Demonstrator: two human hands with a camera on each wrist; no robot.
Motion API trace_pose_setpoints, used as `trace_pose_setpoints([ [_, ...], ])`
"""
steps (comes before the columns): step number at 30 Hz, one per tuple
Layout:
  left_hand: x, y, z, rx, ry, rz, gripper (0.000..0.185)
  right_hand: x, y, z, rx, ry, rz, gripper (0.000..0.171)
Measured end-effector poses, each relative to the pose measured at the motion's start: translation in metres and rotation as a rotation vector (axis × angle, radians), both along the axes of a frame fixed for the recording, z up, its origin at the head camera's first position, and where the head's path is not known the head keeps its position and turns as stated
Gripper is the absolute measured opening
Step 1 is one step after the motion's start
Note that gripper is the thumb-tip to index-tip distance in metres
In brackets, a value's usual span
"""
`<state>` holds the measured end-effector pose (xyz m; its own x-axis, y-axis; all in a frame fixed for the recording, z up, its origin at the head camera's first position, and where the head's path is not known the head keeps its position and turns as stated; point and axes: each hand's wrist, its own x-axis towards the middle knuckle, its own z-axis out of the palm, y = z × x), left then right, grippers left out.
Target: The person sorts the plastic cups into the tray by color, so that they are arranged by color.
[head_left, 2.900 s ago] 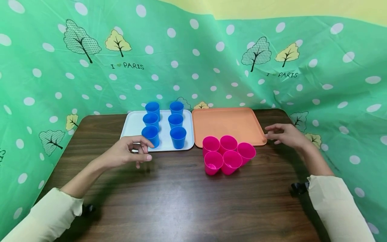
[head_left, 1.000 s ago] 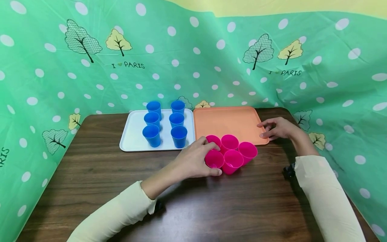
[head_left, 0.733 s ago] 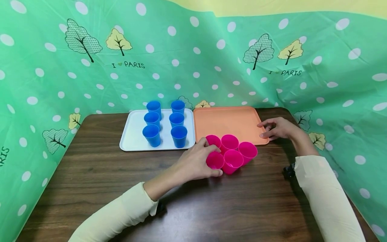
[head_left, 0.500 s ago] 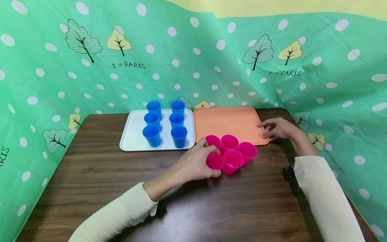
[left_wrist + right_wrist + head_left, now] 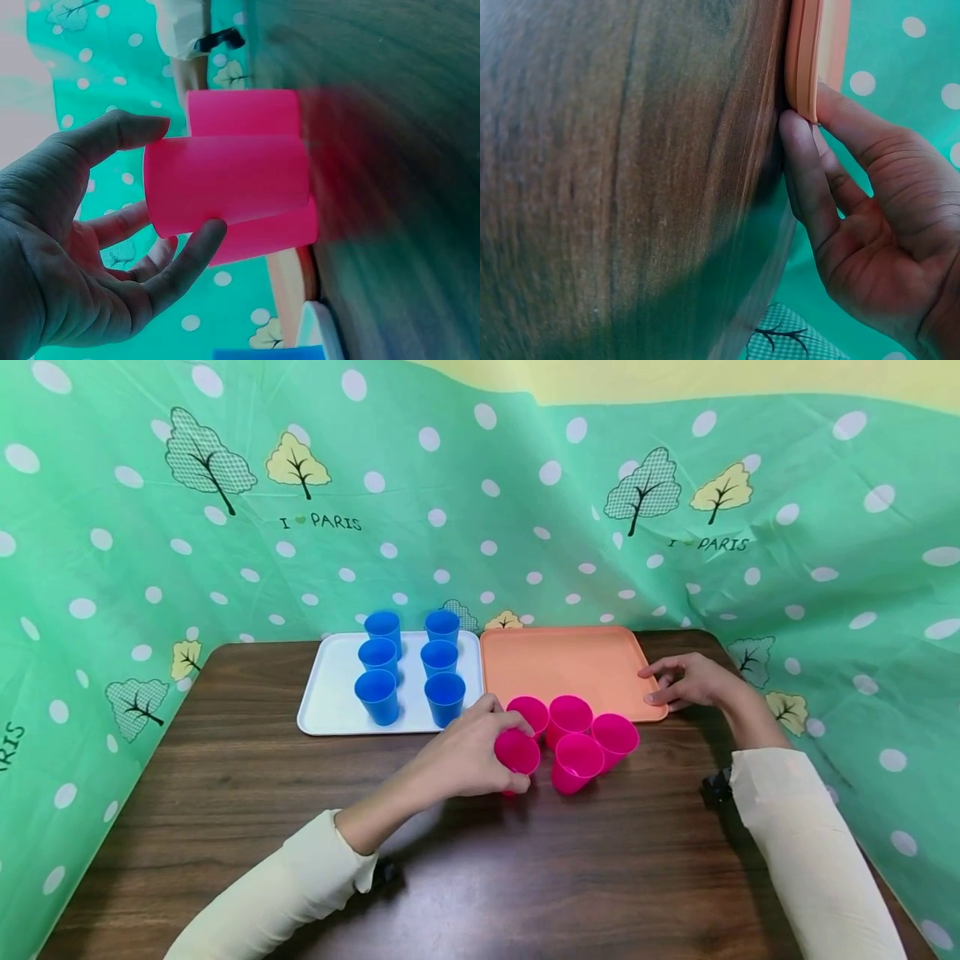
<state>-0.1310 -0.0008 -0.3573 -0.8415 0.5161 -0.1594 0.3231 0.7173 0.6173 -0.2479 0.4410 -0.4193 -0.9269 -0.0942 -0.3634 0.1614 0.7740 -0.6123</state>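
Left hand (image 5: 467, 756) held pink cup (image 5: 517, 752), fingers (image 5: 187, 262) clamped round it, beside four more pink cups (image 5: 577, 764) on worktop (image 5: 480, 877). Right hand (image 5: 693, 679) pinched orange tray (image 5: 562, 664) near corner. Blue cups (image 5: 377, 697) stood on white tray (image 5: 328, 689).

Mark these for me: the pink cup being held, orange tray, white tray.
Held pink cup (image 5: 231, 180), left wrist view, on its side wall.
Orange tray (image 5: 564, 664), head view, on its bare middle.
White tray (image 5: 330, 687), head view, on its bare left part.
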Motion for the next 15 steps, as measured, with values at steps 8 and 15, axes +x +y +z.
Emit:
trace_pose_setpoints([
  [8, -0.006, -0.016, 0.014, 0.063, 0.040, 0.026, 0.069, 0.000, 0.001, 0.001, -0.012, -0.003, -0.014, 0.064],
  [15, -0.009, -0.020, 0.030, 0.055, 0.048, 0.080, 0.069, 0.001, -0.002, 0.003, -0.015, -0.008, -0.021, 0.065],
])
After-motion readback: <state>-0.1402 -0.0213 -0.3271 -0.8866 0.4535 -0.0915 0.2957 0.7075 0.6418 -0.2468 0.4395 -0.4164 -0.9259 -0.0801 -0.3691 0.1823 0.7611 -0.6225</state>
